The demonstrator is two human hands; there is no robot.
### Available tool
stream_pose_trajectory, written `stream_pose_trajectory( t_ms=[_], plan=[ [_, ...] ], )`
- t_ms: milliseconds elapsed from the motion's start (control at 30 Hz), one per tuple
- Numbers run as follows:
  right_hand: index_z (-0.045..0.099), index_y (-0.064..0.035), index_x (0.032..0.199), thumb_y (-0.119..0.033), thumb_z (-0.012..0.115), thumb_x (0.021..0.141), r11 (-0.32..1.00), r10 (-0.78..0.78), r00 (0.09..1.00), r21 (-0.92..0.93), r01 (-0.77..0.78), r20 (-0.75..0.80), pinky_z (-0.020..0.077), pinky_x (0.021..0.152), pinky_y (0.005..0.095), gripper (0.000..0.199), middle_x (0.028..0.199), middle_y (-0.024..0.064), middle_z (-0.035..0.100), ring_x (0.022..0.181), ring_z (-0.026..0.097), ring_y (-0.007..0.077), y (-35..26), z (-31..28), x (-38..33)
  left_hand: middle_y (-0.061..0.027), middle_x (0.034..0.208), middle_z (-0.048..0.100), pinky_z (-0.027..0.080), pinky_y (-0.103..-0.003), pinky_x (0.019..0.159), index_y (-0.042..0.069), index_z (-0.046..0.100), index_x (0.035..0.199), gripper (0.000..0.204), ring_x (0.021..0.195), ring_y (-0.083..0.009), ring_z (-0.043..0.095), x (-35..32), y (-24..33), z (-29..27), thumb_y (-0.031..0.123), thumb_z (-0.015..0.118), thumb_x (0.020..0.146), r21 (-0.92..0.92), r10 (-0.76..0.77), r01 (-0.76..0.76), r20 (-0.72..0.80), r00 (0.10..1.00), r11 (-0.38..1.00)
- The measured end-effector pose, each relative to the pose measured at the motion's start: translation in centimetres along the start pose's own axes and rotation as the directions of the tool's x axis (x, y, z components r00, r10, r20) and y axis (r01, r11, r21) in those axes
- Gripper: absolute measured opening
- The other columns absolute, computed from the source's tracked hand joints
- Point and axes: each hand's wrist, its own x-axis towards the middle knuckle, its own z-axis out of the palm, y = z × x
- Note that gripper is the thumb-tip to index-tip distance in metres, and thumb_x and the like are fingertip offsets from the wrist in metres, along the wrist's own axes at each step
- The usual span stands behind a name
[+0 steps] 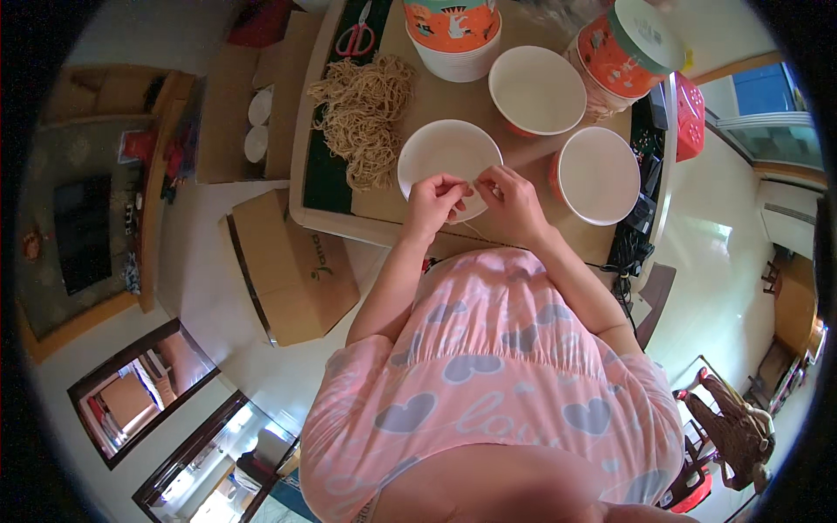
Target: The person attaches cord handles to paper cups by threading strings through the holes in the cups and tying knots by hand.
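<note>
My left hand (435, 202) and my right hand (513, 203) meet over the near rim of a white paper tub (436, 148). Both hands are closed in a pinch, fingertips almost touching, around what looks like a thin string (472, 229); its pale end trails below them, and most of it is hidden by my fingers. Left of the tub lies a tangled heap of beige twine (366, 118). Pink-handled scissors (356, 39) rest beyond the heap.
Two more open white tubs (538, 91) (598, 177) stand to the right. Farther back are orange-printed stacked tubs (453, 35) and a tub with a green end (623, 52). Black cables (629, 253) hang at the table's right edge. Cardboard boxes (296, 270) sit on the floor at left.
</note>
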Motion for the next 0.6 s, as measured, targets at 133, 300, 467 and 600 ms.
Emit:
stream_pose_trajectory(
  t_ms=[133, 300, 467, 600],
  plan=[
    [0.059, -0.0016, 0.086, -0.009, 0.060, 0.081, 1.000, -0.012, 1.000, -0.007, 0.012, 0.004, 0.0493, 0.064, 0.0392, 0.009, 0.083, 0.0154, 0.060, 0.074, 0.061, 0.0334, -0.2, -0.1, -0.1, -0.0042, 0.084, 0.067, 0.040, -0.019, 0.046, 0.004, 0.061, 0.094, 0.010, 0.061, -0.0064, 0.056, 0.0, -0.2, -0.1, 0.012, 0.058, 0.088, -0.025, 0.016, -0.016, 0.001, 1.000, 1.000],
    [0.060, -0.0026, 0.085, -0.010, 0.060, 0.082, 1.000, -0.011, 0.999, -0.016, 0.012, 0.031, 0.0493, 0.064, 0.0392, 0.008, 0.083, 0.0147, 0.060, 0.074, 0.061, 0.0332, -0.3, -0.3, -0.2, -0.0031, 0.083, 0.067, 0.041, -0.018, 0.046, 0.004, 0.061, 0.099, 0.015, 0.060, -0.0058, 0.055, -0.3, 0.5, 0.5, 0.013, 0.059, 0.088, -0.024, -0.010, 0.009, -0.023, 1.000, 1.000],
    [0.061, -0.0006, 0.089, -0.007, 0.062, 0.080, 0.995, -0.073, 0.997, -0.060, 0.074, 0.011, 0.0480, 0.059, 0.0322, 0.010, 0.081, 0.0140, 0.060, 0.066, 0.061, 0.0243, 0.6, 0.1, -0.4, -0.0004, 0.078, 0.065, 0.040, -0.018, 0.046, 0.004, 0.065, 0.095, 0.013, 0.058, -0.0046, 0.053, 0.1, -0.3, 0.9, 0.014, 0.063, 0.086, 0.178, 0.116, -0.107, -0.045, 0.992, 0.978],
    [0.059, -0.0022, 0.089, -0.009, 0.061, 0.081, 1.000, 0.001, 1.000, -0.027, -0.001, -0.001, 0.0495, 0.061, 0.0355, 0.011, 0.082, 0.0139, 0.060, 0.069, 0.061, 0.0287, 0.7, 0.2, -0.5, 0.0009, 0.074, 0.064, 0.039, -0.018, 0.046, 0.003, 0.066, 0.094, 0.013, 0.058, -0.0045, 0.054, 0.2, -0.3, 1.0, 0.012, 0.065, 0.085, 0.201, 0.145, -0.125, -0.087, 0.986, 0.972]
  ],
)
